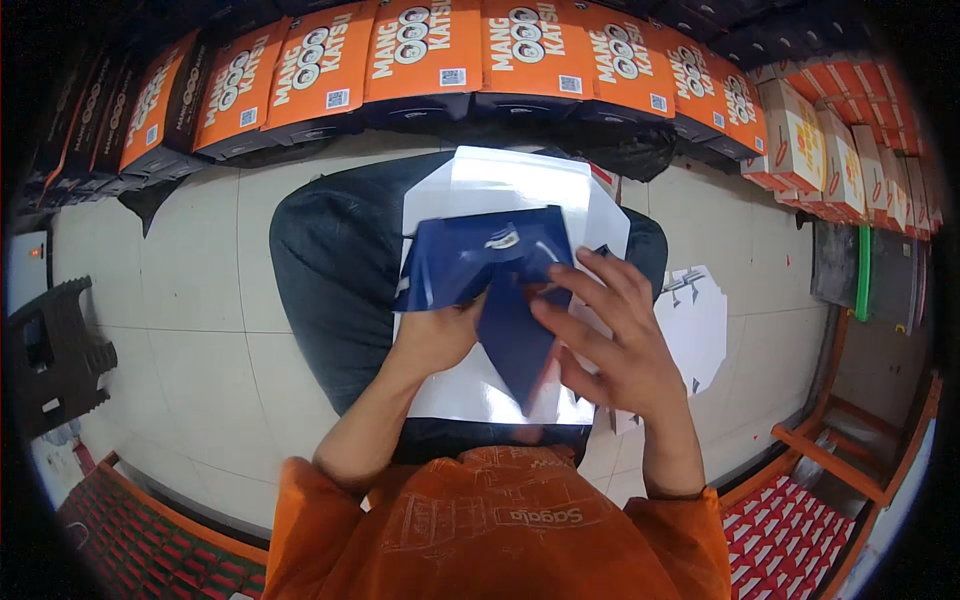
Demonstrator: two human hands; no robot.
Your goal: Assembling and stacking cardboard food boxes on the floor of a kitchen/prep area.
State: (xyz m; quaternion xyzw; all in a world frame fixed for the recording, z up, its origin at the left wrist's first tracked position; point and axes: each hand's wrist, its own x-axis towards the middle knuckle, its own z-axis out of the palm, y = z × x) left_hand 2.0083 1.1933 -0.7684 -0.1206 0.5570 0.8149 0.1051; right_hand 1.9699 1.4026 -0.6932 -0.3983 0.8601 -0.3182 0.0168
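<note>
Blue box (475, 250), partly folded, between left hand (440, 335) and right hand (620, 345).
The left hand's fingers are hidden behind it, so their grip cannot be told; the right hand's fingers spread apart at its right side. White card (465, 385) lies beneath both hands, orange boxes (425, 45) beyond.

My carton (508, 335) was navy, the sheets (470, 390) white, my shirt (480, 530) orange with pale line drawings, my trousers (325, 270) dark blue.
</note>
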